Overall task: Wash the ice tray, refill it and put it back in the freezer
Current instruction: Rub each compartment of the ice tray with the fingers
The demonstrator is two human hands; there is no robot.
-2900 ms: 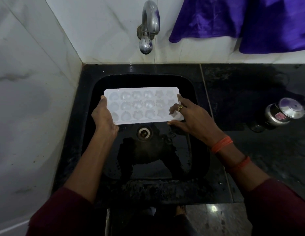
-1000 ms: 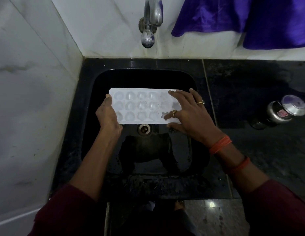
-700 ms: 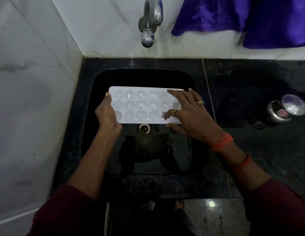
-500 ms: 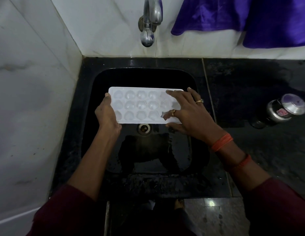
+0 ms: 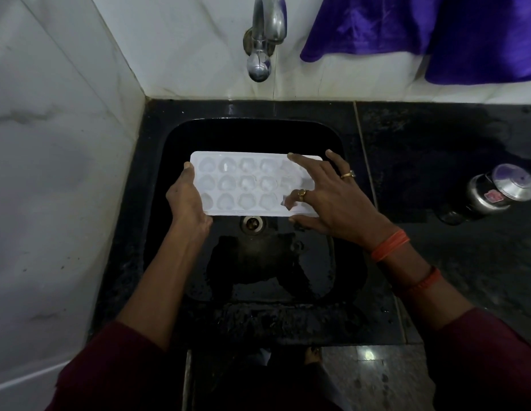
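1 tray (image 5: pixel 246 182), likely light, slippery plastic: left hand (image 5: pixel 187 200) is gripping its end, right hand (image 5: pixel 332 200) is pressing, fingers (image 5: pixel 302 166) spread.

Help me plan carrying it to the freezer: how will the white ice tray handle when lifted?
Probably light and fairly stiff: the ice tray looks flat with the left hand gripping one end. Likely slippery, being smooth, shiny plastic.

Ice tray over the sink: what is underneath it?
The black sink basin lies below the ice tray, and the metal drain shows just past its near edge. The basin floor directly beneath is hidden by the tray.
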